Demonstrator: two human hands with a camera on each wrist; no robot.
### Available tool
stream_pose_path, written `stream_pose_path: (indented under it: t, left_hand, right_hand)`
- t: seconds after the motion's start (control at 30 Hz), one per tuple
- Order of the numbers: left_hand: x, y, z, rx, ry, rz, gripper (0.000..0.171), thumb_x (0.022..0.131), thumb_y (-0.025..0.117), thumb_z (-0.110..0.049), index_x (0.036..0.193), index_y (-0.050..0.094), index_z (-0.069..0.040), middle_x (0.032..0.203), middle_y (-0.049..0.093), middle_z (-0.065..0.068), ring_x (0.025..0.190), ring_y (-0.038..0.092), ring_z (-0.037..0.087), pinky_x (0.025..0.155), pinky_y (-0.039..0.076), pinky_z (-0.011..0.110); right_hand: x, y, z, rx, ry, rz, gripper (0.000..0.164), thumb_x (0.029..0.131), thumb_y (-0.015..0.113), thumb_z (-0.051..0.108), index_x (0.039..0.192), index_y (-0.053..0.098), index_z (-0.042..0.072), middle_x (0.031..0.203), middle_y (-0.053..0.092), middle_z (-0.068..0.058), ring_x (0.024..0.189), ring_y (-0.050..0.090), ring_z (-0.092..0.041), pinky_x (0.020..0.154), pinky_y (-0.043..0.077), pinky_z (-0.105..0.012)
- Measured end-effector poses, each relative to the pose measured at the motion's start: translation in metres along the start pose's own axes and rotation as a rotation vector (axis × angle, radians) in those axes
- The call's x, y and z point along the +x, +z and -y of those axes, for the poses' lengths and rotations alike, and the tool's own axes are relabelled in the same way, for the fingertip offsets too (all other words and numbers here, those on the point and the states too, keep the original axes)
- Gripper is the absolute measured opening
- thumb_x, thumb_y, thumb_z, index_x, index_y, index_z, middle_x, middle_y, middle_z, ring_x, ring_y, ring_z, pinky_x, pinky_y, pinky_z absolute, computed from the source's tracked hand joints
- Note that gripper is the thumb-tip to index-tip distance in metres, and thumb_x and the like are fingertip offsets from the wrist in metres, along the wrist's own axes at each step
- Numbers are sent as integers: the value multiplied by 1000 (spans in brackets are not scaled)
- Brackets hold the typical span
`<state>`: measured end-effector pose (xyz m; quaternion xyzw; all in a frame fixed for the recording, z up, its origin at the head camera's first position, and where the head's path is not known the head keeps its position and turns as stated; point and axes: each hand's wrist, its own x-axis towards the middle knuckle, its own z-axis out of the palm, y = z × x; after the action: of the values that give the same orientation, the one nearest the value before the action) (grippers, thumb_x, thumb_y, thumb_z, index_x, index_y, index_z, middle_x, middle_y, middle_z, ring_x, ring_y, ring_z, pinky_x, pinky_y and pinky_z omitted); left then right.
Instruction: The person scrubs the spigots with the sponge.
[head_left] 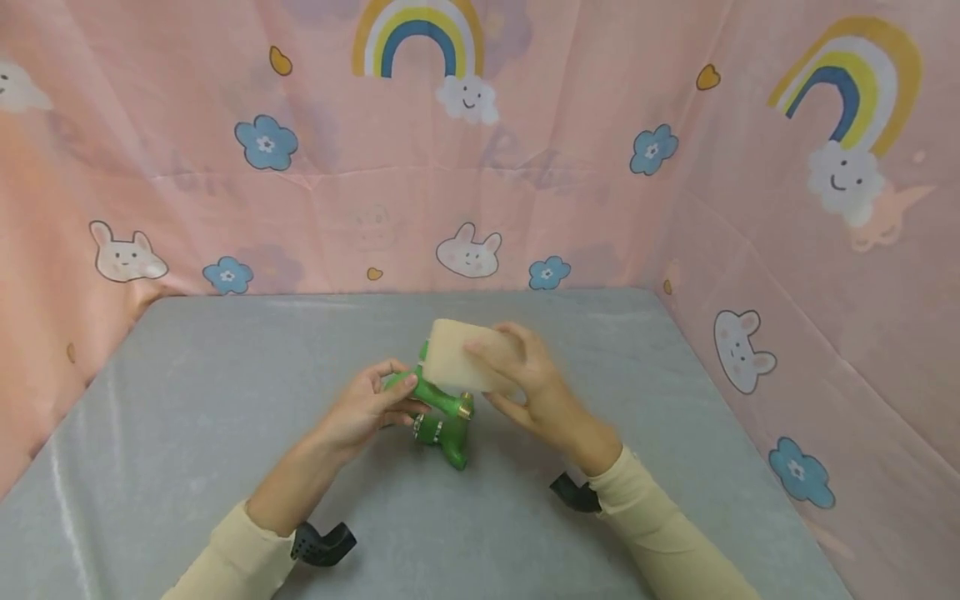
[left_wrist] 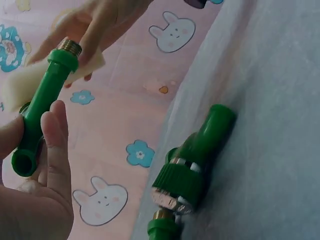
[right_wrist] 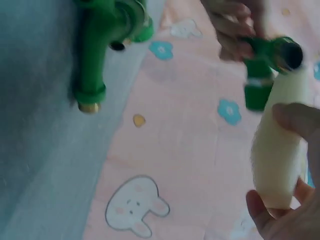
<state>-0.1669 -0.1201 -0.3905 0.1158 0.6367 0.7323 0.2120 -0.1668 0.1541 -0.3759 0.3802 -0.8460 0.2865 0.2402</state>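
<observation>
My left hand [head_left: 367, 410] grips a green pipe fitting [left_wrist: 46, 95] between thumb and fingers. That fitting has a brass threaded end and, at its lower end in the left wrist view, a round opening. Beside it my right hand [head_left: 536, 383] holds a cream-coloured sponge block [head_left: 456, 354], thumb on one side and fingers on the other. In the head view the sponge overlaps the upper part of the held fitting. Another green fitting [head_left: 453, 442], with a ribbed collar and silvery bands, lies on the table just below the hands.
The table [head_left: 225, 375] has a grey cloth cover. Pink printed curtains [head_left: 322, 200] stand behind it and along the sides. A black curved mount sits at the left wrist [head_left: 322, 546], and another at the right wrist [head_left: 576, 492].
</observation>
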Motion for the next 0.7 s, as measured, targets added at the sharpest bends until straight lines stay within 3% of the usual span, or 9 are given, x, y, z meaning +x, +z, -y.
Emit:
stream_pose_path:
  t: [0.17, 0.33, 0.53, 0.7]
  left_hand:
    - [1, 2, 1, -59, -22, 51, 16, 105, 55, -26, 97, 56, -13, 79, 77, -6, 73, 72, 4, 65, 56, 16]
    - [2, -3, 0, -96, -59, -23, 16, 106, 52, -25, 98, 56, -12, 77, 76, -5, 73, 72, 4, 66, 56, 15]
    - [2, -3, -2, 22, -36, -133, 19, 103, 60, -19, 112, 57, -2, 82, 77, -7, 81, 75, 9, 73, 60, 21]
    - [1, 4, 0, 149, -12, -179, 29, 99, 66, -14, 118, 60, 7, 86, 76, -8, 82, 74, 11, 74, 61, 25]
  right_hand:
    - [0, 8, 0, -84, -54, -24, 64, 79, 81, -4, 136, 62, 19, 137, 44, -25, 127, 46, -42, 97, 53, -57]
    - [-1, 6, -12, -90, 15, -30, 64, 76, 80, -9, 133, 65, 17, 136, 45, -27, 124, 48, -44, 95, 55, -56]
    - [0, -4, -15, 8, 112, -50, 65, 78, 79, -4, 138, 61, 15, 139, 42, -26, 124, 46, -44, 91, 55, -57]
    - [-1, -1, -3, 108, 78, -15, 63, 82, 78, 6, 141, 59, 18, 140, 44, -24, 123, 49, -41, 88, 55, -51]
